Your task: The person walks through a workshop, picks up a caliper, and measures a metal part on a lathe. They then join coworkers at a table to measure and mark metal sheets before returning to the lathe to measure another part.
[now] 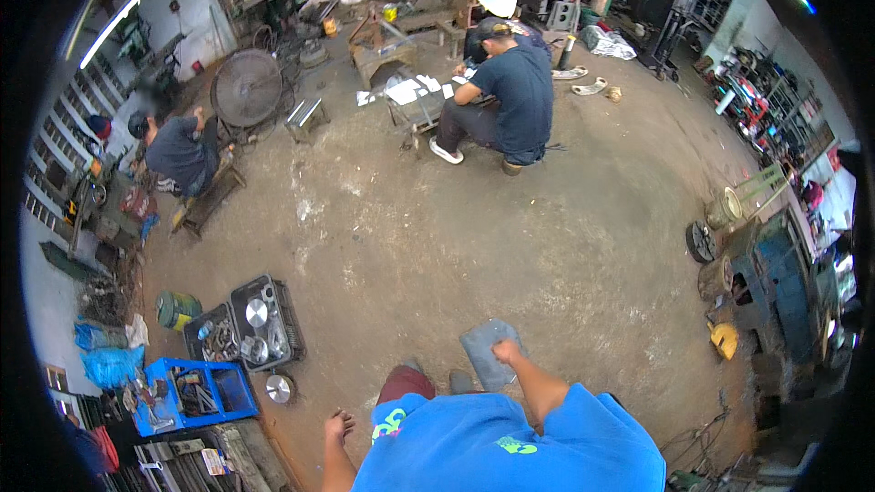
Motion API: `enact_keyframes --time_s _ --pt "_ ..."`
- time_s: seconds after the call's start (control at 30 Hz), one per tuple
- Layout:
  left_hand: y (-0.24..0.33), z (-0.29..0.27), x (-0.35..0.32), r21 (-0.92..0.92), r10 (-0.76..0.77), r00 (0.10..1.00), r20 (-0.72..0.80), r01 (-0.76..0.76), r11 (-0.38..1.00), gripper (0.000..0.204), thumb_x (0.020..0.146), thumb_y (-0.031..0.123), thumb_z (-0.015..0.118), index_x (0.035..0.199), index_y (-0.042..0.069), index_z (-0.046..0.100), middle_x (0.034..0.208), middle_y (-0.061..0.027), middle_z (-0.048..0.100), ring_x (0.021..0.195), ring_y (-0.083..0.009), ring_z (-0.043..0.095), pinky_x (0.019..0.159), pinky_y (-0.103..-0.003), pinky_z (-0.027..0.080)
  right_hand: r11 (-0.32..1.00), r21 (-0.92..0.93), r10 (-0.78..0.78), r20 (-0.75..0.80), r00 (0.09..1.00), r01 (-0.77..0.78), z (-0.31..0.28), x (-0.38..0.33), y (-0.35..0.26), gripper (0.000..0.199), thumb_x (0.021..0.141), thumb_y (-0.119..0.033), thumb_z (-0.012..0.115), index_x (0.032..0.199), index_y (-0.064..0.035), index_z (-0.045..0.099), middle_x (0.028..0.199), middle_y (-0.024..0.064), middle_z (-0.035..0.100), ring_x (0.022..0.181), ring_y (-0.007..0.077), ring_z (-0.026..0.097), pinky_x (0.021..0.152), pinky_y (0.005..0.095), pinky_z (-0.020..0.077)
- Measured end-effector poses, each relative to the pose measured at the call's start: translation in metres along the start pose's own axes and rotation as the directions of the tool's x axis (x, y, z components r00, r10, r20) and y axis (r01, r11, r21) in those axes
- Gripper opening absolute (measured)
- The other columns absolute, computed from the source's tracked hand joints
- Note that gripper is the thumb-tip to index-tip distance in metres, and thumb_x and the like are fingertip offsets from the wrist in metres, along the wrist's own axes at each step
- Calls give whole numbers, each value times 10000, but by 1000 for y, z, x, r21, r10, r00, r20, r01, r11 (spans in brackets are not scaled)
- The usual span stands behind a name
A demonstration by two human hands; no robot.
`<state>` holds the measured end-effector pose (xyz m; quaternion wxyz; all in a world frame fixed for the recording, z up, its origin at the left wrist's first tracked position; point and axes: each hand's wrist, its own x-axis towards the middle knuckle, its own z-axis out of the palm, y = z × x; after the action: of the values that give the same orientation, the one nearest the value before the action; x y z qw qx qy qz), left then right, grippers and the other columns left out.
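Note:
My left hand [339,425] hangs at my side, its fingers loosely curled and a little apart, with nothing visible in it. To its left lies a round metal disc [280,389] on the floor. My right hand [505,352] is closed in front of me, over a flat grey sheet with rounded corners [481,346]. Whether my fingers grip the sheet or are only above it, I cannot tell. My shoe [462,381] shows beside the sheet's left edge.
Black crates [290,333] of metal parts and a blue rack [187,416] stand at left. Ahead, a person [515,82] sits by a low table with white pieces [403,91]. Another person [182,155] sits near a large fan [247,87]. A blue machine [779,264] stands at right.

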<state>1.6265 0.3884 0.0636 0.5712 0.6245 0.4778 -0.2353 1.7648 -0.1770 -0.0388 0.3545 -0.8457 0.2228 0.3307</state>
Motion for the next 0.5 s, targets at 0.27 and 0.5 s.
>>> enact_keyframes --time_s 0.27,0.5 --pt "56 86 113 -106 -356 923 147 373 922 399 949 179 522 1309 6 522 1178 -163 642 862 -283 677 675 -412 524 999 44 -17 101 995 12 -68 122 -152 326 847 -235 695 1092 -20 688 823 115 713 672 199 684 574 346 551" --pt "270 109 237 277 -329 930 164 277 920 306 936 304 513 1014 52 670 764 -60 655 730 -200 616 628 -391 478 973 -35 231 94 969 -228 -178 252 -268 315 856 -202 660 1086 13 679 847 147 714 675 230 685 579 367 547"
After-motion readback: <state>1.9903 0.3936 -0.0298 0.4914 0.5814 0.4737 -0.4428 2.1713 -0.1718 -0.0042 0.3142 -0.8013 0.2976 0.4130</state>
